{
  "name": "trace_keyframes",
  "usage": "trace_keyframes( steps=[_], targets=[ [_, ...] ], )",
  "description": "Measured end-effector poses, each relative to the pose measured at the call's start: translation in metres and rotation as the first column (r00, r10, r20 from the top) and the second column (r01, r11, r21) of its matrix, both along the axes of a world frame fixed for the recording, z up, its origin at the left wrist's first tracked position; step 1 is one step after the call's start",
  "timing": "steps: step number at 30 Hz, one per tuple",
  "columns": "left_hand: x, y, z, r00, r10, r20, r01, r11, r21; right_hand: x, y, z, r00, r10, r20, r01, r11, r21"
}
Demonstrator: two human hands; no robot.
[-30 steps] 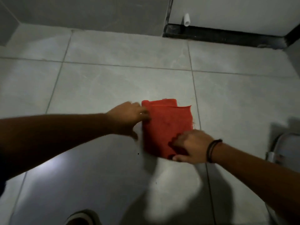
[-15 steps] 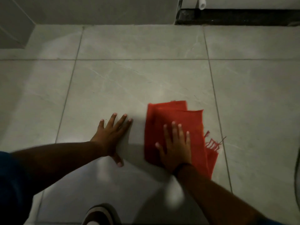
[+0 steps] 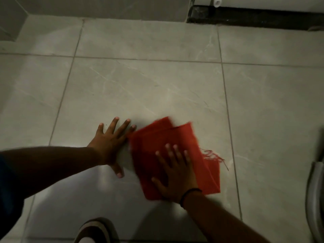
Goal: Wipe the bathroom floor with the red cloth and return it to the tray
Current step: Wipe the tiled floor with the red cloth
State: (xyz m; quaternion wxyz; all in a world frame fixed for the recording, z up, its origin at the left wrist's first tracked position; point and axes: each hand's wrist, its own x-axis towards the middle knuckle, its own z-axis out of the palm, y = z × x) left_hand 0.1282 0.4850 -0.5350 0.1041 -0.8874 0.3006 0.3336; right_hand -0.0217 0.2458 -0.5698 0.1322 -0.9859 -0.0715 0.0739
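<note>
Wiping under way: right hand [image 3: 177,174] flat, fingers spread, pressing cloth [image 3: 173,155] on floor [image 3: 140,85]. Left hand [image 3: 110,142] splayed beside it, bracing. Tray unseen; return pending.

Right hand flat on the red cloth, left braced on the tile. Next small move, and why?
Probably slide the right hand and the red cloth forward across the tile. The palm lies flat on the folded cloth, the left hand is spread on bare floor beside it as a brace, and open tile lies ahead. No tray is in view.
</note>
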Motion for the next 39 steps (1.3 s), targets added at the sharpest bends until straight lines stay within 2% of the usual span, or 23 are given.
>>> trace_keyframes(
  steps=[2, 4, 6, 8, 9, 11, 12, 14, 16, 18, 20, 22, 24, 26, 28, 30, 32, 34, 36, 39],
  targets=[
    [0.000, -0.001, 0.001, 1.000, -0.013, 0.004, 0.013, 1.000, 0.018, -0.001, -0.019, 0.002, 0.970, 0.243, -0.014, -0.243, 0.970, -0.002],
    [0.000, -0.001, 0.003, 1.000, 0.000, -0.001, 0.000, 1.000, 0.002, 0.011, -0.047, 0.001, 0.967, 0.253, -0.019, -0.254, 0.967, -0.035],
    [-0.001, -0.002, 0.003, 1.000, 0.002, 0.007, -0.002, 1.000, -0.011, 0.027, -0.070, 0.002, 1.000, 0.019, -0.024, -0.021, 0.997, -0.070],
    [-0.002, -0.003, 0.003, 1.000, 0.005, 0.015, -0.005, 1.000, -0.019, 0.033, -0.077, 0.003, 0.974, -0.224, -0.013, 0.222, 0.969, -0.109],
    [-0.001, -0.003, 0.003, 1.000, 0.005, 0.015, -0.005, 1.000, -0.019, 0.031, -0.069, 0.003, 0.956, -0.293, -0.017, 0.290, 0.951, -0.108],
    [-0.001, -0.003, 0.004, 1.000, -0.002, 0.009, 0.002, 1.000, -0.009, 0.015, -0.036, 0.002, 0.950, -0.311, -0.023, 0.309, 0.949, -0.056],
    [0.000, -0.003, 0.004, 1.000, -0.008, 0.006, 0.009, 1.000, -0.006, 0.003, -0.018, 0.002, 0.965, -0.262, -0.021, 0.262, 0.965, -0.011],
    [0.000, -0.003, 0.004, 1.000, -0.016, 0.003, 0.016, 1.000, 0.007, -0.022, 0.007, 0.000, 0.998, -0.055, -0.018, 0.056, 0.997, 0.047],
    [0.000, -0.002, 0.003, 1.000, -0.022, 0.016, 0.021, 1.000, 0.017, -0.028, -0.001, -0.003, 0.984, 0.179, -0.013, -0.178, 0.982, 0.054],
    [0.001, -0.001, 0.001, 1.000, -0.020, 0.012, 0.020, 1.000, 0.001, -0.017, -0.027, -0.004, 0.961, 0.276, 0.005, -0.276, 0.961, 0.008],
    [0.001, 0.000, -0.002, 1.000, -0.022, 0.020, 0.023, 0.999, -0.029, 0.002, -0.053, -0.001, 0.987, 0.161, 0.000, -0.161, 0.986, -0.038],
    [0.000, 0.000, -0.001, 0.999, -0.020, 0.028, 0.021, 0.999, -0.026, 0.020, -0.069, 0.002, 0.994, -0.109, -0.007, 0.108, 0.992, -0.063],
    [0.000, -0.001, -0.001, 1.000, -0.016, 0.026, 0.016, 1.000, -0.003, 0.028, -0.061, 0.002, 0.947, -0.322, -0.015, 0.320, 0.945, -0.070],
    [0.000, -0.003, 0.001, 0.999, -0.023, 0.024, 0.023, 1.000, 0.006, 0.024, -0.029, 0.002, 0.915, -0.402, -0.011, 0.401, 0.914, -0.053],
    [0.001, -0.003, 0.001, 0.999, -0.034, 0.020, 0.034, 0.999, 0.003, 0.011, 0.010, 0.002, 0.934, -0.356, -0.019, 0.356, 0.935, 0.002],
    [0.000, -0.002, 0.001, 0.999, -0.036, 0.015, 0.036, 0.999, -0.002, -0.005, 0.031, 0.000, 0.983, -0.182, -0.018, 0.182, 0.982, 0.051],
    [0.001, -0.002, 0.000, 0.999, -0.042, 0.022, 0.042, 0.999, 0.001, -0.007, 0.017, -0.003, 0.999, 0.030, 0.017, -0.032, 0.997, 0.075],
    [0.002, -0.001, 0.000, 0.999, -0.045, 0.025, 0.046, 0.999, -0.008, 0.003, -0.015, -0.004, 0.987, 0.159, 0.037, -0.160, 0.986, 0.042],
    [0.001, -0.001, 0.000, 0.999, -0.043, 0.031, 0.043, 0.999, -0.011, 0.020, -0.046, -0.004, 0.992, 0.128, 0.003, -0.128, 0.991, -0.022],
    [0.000, -0.002, 0.000, 0.999, -0.024, 0.028, 0.024, 1.000, -0.012, 0.036, -0.060, -0.001, 0.974, -0.225, -0.007, 0.224, 0.973, -0.061]
  ],
)
